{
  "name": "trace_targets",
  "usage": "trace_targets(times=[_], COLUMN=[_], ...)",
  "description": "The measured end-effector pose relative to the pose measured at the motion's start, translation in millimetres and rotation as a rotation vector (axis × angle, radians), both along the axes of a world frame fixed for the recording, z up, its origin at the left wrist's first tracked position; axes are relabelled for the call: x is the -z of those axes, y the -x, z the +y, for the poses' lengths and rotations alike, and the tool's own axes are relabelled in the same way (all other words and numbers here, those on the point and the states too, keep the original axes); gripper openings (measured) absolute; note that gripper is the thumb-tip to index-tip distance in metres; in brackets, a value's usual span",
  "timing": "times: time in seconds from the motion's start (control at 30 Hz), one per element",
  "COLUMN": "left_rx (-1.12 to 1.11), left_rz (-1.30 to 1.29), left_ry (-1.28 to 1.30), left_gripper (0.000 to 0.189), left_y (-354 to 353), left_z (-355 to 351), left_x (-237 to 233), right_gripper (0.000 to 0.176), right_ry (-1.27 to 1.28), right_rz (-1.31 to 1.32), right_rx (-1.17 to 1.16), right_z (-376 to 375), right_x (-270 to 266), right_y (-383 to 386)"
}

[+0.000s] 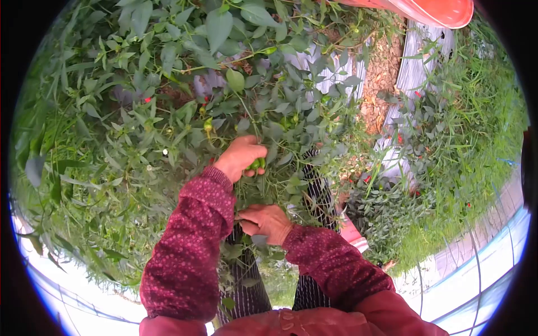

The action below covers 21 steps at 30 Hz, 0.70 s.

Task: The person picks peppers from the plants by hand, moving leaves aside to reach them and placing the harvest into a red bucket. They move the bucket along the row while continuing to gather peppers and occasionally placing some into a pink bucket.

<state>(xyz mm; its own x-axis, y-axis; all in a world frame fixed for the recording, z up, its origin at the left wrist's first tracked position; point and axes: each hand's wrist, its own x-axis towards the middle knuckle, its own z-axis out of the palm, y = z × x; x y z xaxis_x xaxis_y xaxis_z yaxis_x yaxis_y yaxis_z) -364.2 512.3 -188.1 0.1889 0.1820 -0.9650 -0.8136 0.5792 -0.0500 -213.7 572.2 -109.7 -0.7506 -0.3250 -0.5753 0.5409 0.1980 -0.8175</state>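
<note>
My left hand point(240, 157) is closed around several small green peppers point(258, 163), which show between the fingers among the leaves. Just below it and slightly to the right, my right hand point(268, 223) has its thumb and fingers pinched together in the foliage. What those fingertips hold, if anything, is too small to make out. Leafy pepper plants point(235, 81) surround both hands. A yellowish-green pepper point(208, 126) hangs above and left of my left hand.
An orange-red container point(440, 11) shows at the top right. Pale plastic sheeting point(417, 61) borders a strip of dry brown litter point(381, 84). More plants with red peppers grow on the right. Another reddish object point(353, 232) lies beside my striped trouser leg point(319, 196).
</note>
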Motion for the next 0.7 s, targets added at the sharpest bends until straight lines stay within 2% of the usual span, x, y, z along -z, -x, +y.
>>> trace_targets(times=[0.07, 0.1, 0.17, 0.27, 0.33, 0.4, 0.5, 0.53, 0.57, 0.6, 0.63, 0.7], left_rx=[0.136, 0.126, 0.144, 0.191, 0.210, 0.138, 0.184, 0.135, 0.086, 0.083, 0.084, 0.083], left_rz=[0.103, 0.118, 0.173, 0.208, 0.224, 0.310, 0.294, 0.421, 0.546, 0.546, 0.467, 0.390], left_ry=[0.029, 0.011, -0.001, 0.033, -0.024, 0.064, -0.097, -0.182, -0.266, -0.264, -0.187, -0.111], left_gripper=[0.051, 0.064, 0.062, 0.060, 0.058, 0.051, 0.043, 0.040, 0.038, 0.038, 0.035, 0.032], left_y=[-10.9, -17.3, -20.7, -21.7, -25.6, -35.1, -39.8, -59.4, -71.4, -75.2, -73.5, -65.9], left_z=[-4.3, -8.6, -9.3, -10.4, -19.7, -27.5, -46.7, -63.5, -73.6, -76.6, -75.1, -71.4], left_x=[-4.5, -2.1, -5.8, -13.5, -11.8, -11.9, -6.6, 8.9, 15.6, 12.3, 5.5, -4.1], right_gripper=[0.021, 0.021, 0.020, 0.021, 0.023, 0.022, 0.021, 0.020, 0.020, 0.019, 0.018, 0.017], right_ry=[-0.013, -0.018, 0.028, 0.026, -0.019, 0.051, 0.155, 0.181, 0.181, 0.072, -0.035, -0.085], right_rz=[-0.101, -0.104, -0.202, -0.103, -0.115, -0.371, -0.357, -0.349, -0.349, -0.382, -0.413, -0.375], right_rx=[-0.010, -0.006, -0.023, -0.052, 0.018, 0.335, 0.699, 0.801, 0.800, 0.720, 0.639, 0.575], right_z=[11.2, 15.2, 19.8, 19.7, 30.0, 51.1, 95.3, 108.4, 121.0, 132.0, 137.2, 129.2], right_x=[-7.0, -10.6, -17.5, -50.2, -53.5, -52.1, -28.4, -17.1, -8.2, -0.4, 4.5, 15.3], right_y=[-3.0, -6.7, -11.1, -8.2, -1.8, 13.2, 30.9, 34.3, 39.8, 44.4, 48.4, 50.4])
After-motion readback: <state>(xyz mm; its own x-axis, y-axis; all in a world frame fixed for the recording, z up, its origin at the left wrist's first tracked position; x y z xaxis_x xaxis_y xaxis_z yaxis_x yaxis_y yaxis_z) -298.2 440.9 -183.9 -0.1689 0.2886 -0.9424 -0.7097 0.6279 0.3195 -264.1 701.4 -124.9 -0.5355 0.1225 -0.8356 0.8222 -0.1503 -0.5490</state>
